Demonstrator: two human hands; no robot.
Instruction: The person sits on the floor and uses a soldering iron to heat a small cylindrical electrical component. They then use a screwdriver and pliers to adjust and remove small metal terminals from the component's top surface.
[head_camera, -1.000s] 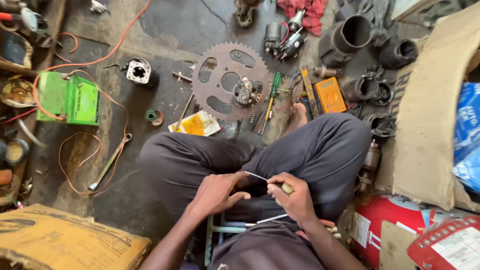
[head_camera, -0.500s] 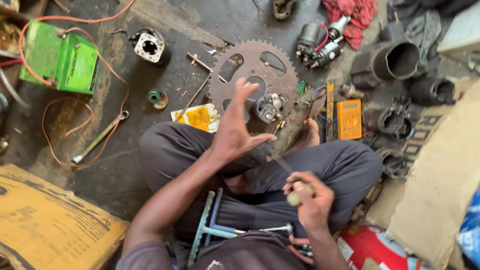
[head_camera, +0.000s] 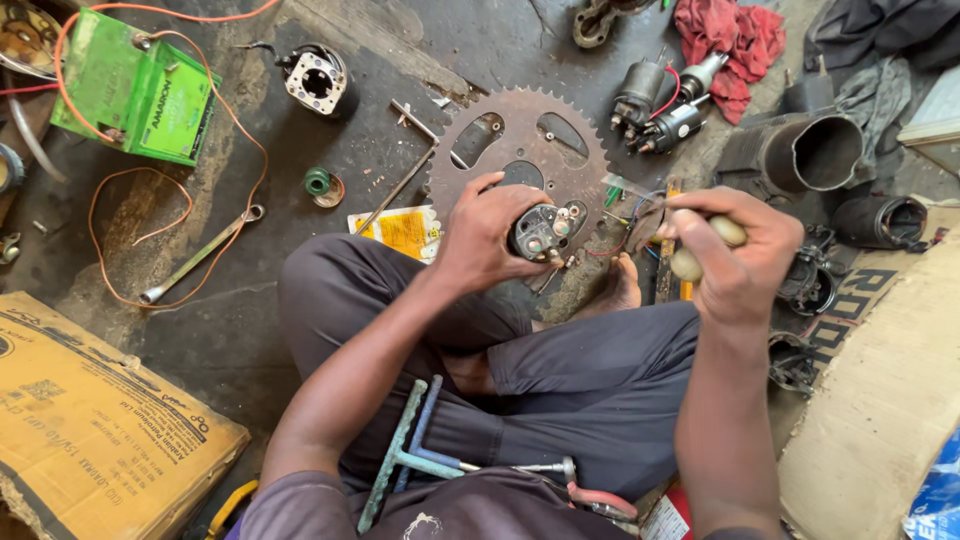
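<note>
A small dark motor part (head_camera: 541, 232) with round metal terminals on its face is gripped in the left hand (head_camera: 485, 235), the fingers curled tight around its body. It is held above the right edge of a large rusty toothed sprocket (head_camera: 520, 150) that lies flat on the floor. A tool with a pale cream handle (head_camera: 705, 248) is clamped in the closed right hand (head_camera: 738, 258), just beside the part; its tip is hidden, so contact cannot be told.

A green box-shaped battery (head_camera: 130, 92) with a label on its side is seen at the upper left, looped by an orange wire (head_camera: 165, 180). A flat yellow packet (head_camera: 405, 230) lies by the person's knee, below the sprocket. A brown cardboard box (head_camera: 95, 420) with dark print is found at the lower left, and a sheet of cardboard (head_camera: 880, 400) with large dark letters lies at the right.

One sprocket, one battery, one spanner (head_camera: 200, 255) and one red rag (head_camera: 730, 40) are counted. Two small motors (head_camera: 655, 105) lie together near the rag, and a third, round part (head_camera: 318, 78) sits beside the battery. One black pipe (head_camera: 800, 155) rests at the right.
</note>
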